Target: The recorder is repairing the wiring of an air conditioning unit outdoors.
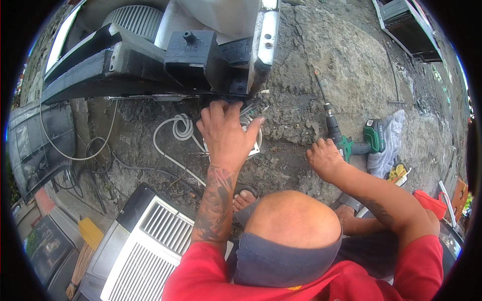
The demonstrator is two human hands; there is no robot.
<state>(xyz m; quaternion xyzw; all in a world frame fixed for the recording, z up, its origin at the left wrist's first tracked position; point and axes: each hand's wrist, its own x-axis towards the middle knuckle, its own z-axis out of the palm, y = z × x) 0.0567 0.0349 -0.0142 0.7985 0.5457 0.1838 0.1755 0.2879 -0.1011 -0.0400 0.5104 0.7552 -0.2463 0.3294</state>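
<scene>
My left hand [226, 128] reaches to the lower edge of a dismantled air conditioner unit [125, 70], its fingertips against a black part there and partly hidden. The thumb is spread out to the right. Beneath this hand, a coiled grey-white cable [183, 129] and several loose wire ends [246, 113] lie by a white piece [255, 149]. My right hand [323, 154] has its fingers curled at the rear of a green and black cordless drill [343, 145]. The drill's long bit points away from me. Whether these fingers grip anything is hidden.
A white grille front panel [150, 246] lies at the lower left. Beside the drill are a grey cloth [389, 140] and a yellow item [396, 173]. A metal casing [409, 30] stands far right. Cables [108, 145] run over the rough ground. My bare knee [293, 218] is in front.
</scene>
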